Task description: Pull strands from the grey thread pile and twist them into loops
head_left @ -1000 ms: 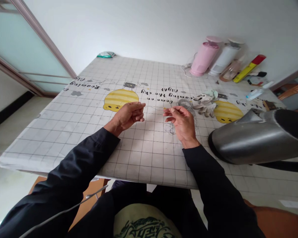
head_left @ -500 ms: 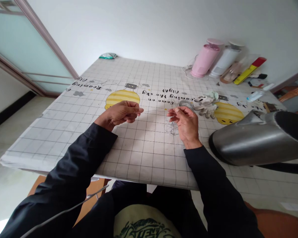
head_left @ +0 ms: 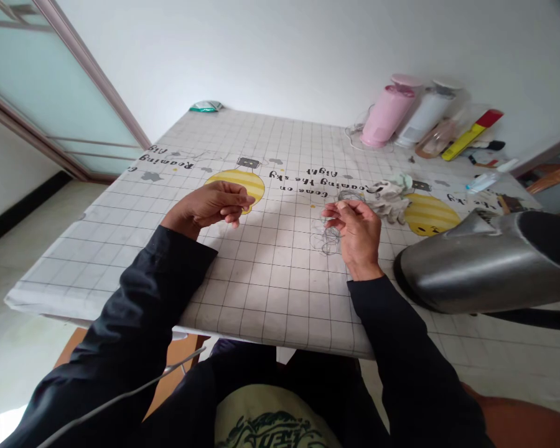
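My left hand (head_left: 217,204) is held above the table with thumb and forefinger pinched together, near a printed yellow balloon. Its pinch closes on a very fine wire, whose strand hardly shows against the cloth now. To the right, my right hand (head_left: 353,233) pinches the thin wire too, its other fingers loosely curled. Loose grey loops of wire (head_left: 327,241) hang or lie just beside and below those fingers; which, I cannot tell. Behind the right hand, more coiled wire is partly hidden. A pair of pale work gloves (head_left: 388,198) lies right of it.
A large metal kettle (head_left: 485,264) is close to my right forearm. A pink cylinder (head_left: 389,112), a white cylinder (head_left: 427,112) and a yellow-red box (head_left: 471,135) are at the back right. A green packet (head_left: 206,106) lies at the far left corner of the checked tablecloth (head_left: 270,292).
My left hand has moved left, away from the right hand, and the gap between them is wider. The right hand has shifted slightly right. The strand between them showed faintly before.
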{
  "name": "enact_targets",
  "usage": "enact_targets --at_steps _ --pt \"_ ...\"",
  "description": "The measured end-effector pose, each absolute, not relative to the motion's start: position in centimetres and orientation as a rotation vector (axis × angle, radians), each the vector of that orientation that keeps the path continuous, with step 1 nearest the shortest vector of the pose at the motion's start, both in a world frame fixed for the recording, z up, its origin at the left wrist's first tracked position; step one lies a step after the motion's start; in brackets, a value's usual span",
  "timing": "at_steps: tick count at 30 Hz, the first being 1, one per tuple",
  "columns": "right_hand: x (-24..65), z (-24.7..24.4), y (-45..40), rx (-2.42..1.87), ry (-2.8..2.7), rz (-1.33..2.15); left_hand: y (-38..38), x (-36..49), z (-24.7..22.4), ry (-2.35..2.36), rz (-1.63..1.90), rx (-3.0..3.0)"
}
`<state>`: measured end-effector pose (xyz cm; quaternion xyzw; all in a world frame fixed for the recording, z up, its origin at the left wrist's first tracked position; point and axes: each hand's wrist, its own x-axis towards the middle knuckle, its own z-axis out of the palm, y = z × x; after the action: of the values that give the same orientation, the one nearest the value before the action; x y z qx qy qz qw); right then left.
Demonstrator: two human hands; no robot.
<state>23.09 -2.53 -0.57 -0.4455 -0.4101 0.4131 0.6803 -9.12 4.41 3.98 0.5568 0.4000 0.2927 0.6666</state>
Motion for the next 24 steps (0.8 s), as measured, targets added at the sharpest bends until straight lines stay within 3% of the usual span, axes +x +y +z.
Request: enact_targets --at_steps 16,24 --pt "22.2 -2.1 -2.3 -1.017 -0.851 1.059 1.8 -2.9 1.3 0.759 0.962 1.261" --pt "22.6 -2.4 -2.5 -1.024 -0.855 1.044 -2.9 -12.5 5.0 1.285 1.111 1.313"
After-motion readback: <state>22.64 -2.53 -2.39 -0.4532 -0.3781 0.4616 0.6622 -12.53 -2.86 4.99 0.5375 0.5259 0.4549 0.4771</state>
